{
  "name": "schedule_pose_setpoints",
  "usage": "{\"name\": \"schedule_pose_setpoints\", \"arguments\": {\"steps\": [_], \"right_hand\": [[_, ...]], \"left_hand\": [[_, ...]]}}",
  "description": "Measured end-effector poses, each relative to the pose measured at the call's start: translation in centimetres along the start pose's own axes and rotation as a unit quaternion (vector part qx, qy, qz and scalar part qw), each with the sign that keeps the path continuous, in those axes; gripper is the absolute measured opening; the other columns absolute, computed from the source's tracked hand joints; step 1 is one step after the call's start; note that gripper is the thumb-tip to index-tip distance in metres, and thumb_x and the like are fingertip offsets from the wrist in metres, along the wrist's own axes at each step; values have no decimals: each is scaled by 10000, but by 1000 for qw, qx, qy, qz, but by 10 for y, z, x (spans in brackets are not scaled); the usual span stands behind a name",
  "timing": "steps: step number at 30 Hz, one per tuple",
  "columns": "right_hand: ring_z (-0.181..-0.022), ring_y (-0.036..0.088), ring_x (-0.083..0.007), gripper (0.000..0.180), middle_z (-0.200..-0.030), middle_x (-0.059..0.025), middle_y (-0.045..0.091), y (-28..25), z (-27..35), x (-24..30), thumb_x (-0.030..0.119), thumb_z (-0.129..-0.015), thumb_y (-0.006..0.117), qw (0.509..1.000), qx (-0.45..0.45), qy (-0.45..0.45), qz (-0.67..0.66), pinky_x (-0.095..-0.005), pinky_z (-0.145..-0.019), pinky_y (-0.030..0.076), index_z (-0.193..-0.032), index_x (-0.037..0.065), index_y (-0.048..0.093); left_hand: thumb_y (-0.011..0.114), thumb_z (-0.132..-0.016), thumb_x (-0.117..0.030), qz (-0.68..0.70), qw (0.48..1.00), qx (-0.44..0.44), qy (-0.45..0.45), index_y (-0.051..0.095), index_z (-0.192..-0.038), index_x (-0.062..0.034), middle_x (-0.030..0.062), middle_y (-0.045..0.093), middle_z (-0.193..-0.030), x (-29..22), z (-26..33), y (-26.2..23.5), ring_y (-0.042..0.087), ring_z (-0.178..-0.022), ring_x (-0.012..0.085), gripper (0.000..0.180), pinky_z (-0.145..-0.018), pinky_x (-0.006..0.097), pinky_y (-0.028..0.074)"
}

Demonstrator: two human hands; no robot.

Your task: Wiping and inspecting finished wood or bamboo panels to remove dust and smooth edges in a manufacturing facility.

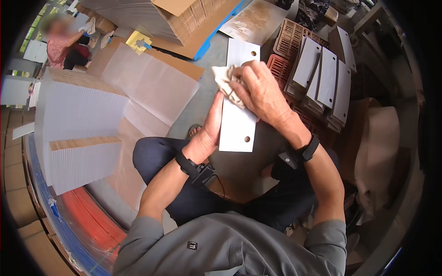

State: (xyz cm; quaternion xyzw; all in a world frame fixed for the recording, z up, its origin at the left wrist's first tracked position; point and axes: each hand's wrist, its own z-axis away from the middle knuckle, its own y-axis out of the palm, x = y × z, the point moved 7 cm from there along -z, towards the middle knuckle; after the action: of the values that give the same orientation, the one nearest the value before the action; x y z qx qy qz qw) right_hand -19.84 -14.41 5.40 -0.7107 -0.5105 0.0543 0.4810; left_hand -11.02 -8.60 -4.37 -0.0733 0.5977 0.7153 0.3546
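White panel (237, 131), long and flat, with a round hole near each end, held before the body between both hands. Gripped at its left edge by the left hand (212, 123), with most fingers hidden behind it. Pressed to the panel's face under the bent fingers of the right hand (260, 89), a crumpled cream cloth (224, 78). Angled inward from both sides, with black straps at the wrists, two bent bare forearms (161, 187). To the right of the right hand, stacked white panels (326, 76) with similar holes, beside reddish-brown plastic crates (286, 39). Left of the left hand, translucent sheeting (146, 77) over cardboard, then a tall pale stack (85, 106). Beyond both hands, piled cardboard (198, 20); far off to the left, another person (57, 48), seated.
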Motion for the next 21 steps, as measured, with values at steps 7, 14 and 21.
{"name": "schedule_pose_setpoints", "arguments": {"steps": [7, 14, 21], "right_hand": [[-955, 621, -280, 235, -978, -99, 583, 56, 110, 101, 220, -838, 700, 929, 279, -203, -136, -405, -863, 527, -976, 43, 630], [-884, 676, -317, 213, -942, -117, 632, 23, 108, 16, 194, -815, 686, 896, 394, 64, -195, -409, -792, 570, -948, 28, 667], [-912, 635, -270, 234, -979, -97, 604, -58, 53, -5, 133, -833, 767, 981, 24, 72, -178, -390, -793, 533, -1005, 58, 627]], "left_hand": [[285, -1019, -682, -2, 997, 28, 75, 468, -1433, 20, 211, 622, -1256, -51, -9, 0, 661, -1079, 294, 836, -940, 420, 569], [296, -1019, -665, -5, 994, 43, 102, 493, -1400, 30, 209, 651, -1206, -56, -8, 6, 683, -1032, 297, 817, -902, 420, 592], [275, -1036, -624, -10, 996, 64, 67, 482, -1423, -21, 200, 637, -1242, -42, -6, 14, 650, -1106, 319, 745, -981, 468, 543]]}}
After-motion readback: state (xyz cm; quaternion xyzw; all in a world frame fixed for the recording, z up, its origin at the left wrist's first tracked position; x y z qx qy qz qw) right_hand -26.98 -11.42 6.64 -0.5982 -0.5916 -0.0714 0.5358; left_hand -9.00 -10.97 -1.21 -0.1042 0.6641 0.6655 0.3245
